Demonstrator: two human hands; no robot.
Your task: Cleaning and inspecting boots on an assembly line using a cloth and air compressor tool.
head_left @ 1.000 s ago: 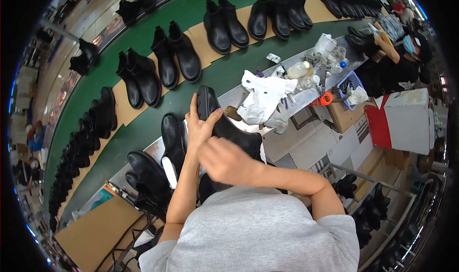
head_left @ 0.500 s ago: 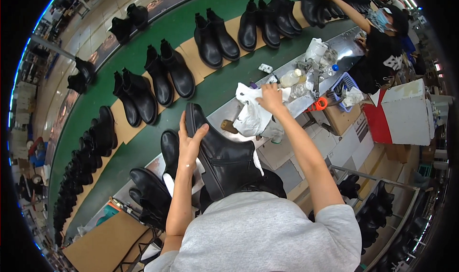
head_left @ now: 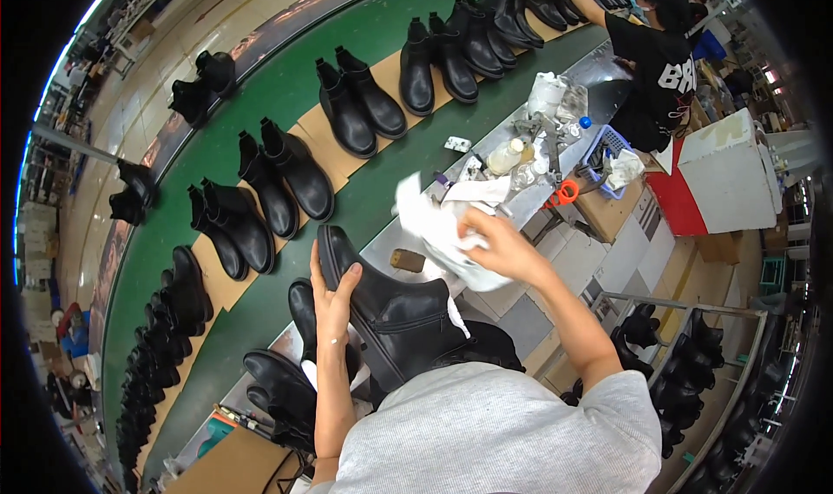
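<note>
A black ankle boot with a side zip rests tilted against my lap, its toe pointing up and away. My left hand grips it near the toe, thumb over the upper and fingers along the sole. To the right of the boot, my right hand pinches a white cloth, which hangs in the air and is blurred by motion. White material shows at the boot's opening. A small brown block lies on the metal bench between boot and cloth.
Pairs of black boots line cardboard on the green conveyor. Bottles, orange-handled scissors and a blue basket sit at the right. More boots stand at my left. A co-worker reaches over the belt, far right.
My right hand has lifted the white cloth off the bench and drawn it nearer the boot. The left hand still grips the boot. The view has shifted slightly.
</note>
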